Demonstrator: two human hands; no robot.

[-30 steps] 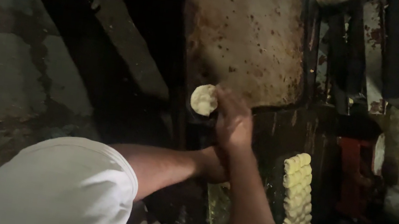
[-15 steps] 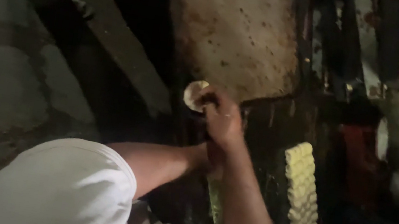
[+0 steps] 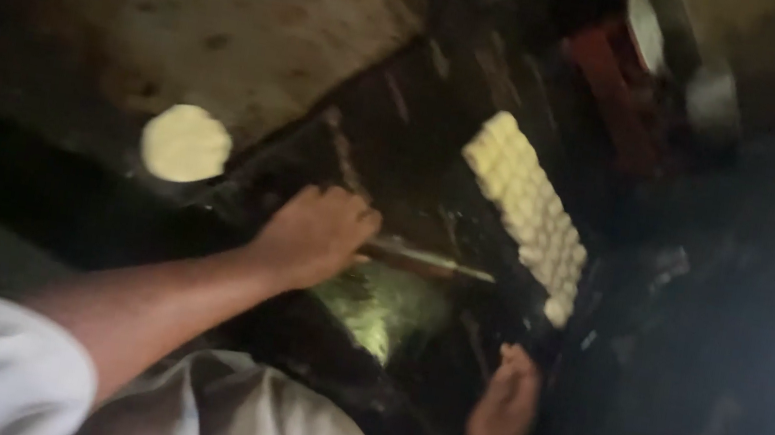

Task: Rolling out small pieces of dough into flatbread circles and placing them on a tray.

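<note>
At the edge of the dark, speckled flat griddle (image 3: 264, 18), the pale round disc of dough (image 3: 185, 143) now lies released, my left hand (image 3: 320, 233) having moved to clench a thin metal rod (image 3: 432, 260), right hand (image 3: 502, 410) open, empty.

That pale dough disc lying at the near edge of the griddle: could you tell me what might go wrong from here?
The dough disc lies right at the rim of the griddle, so a knock could tip it off. The left hand grips a thin rod-like tool close beside that possibly hot plate, risking a burn. The row of dough pieces sits near the right hand, and the dim light makes a misplaced reach likelier.
</note>
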